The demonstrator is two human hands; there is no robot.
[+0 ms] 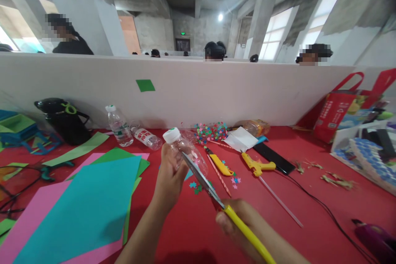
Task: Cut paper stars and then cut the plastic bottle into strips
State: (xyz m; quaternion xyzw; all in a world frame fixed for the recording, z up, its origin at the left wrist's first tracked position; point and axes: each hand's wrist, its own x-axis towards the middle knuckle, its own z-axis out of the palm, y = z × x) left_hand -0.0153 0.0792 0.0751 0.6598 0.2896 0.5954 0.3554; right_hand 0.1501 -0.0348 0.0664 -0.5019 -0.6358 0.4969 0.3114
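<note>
My left hand [173, 177] is closed around a clear plastic bottle [198, 161] with a white cap, tilted above the red table. In my right hand [244, 222] is a pair of scissors [207, 185] with yellow handles. Its blades point up and to the left, and their tips lie at the bottle's neck, close to my left fingers. Whether the tips touch or pierce the plastic I cannot tell. Star-shaped confetti [196, 187] lies scattered under and beside the bottle. A yellow utility knife [221, 163] and a striped pencil [220, 176] rest just right of it.
Coloured paper sheets [83, 202] cover the left side. A black jug [62, 123], a water bottle [119, 128] and another bottle [147, 138] stand or lie near the white partition [198, 95]. At right are a yellow glue gun [256, 165], its cable and a red bag [334, 111].
</note>
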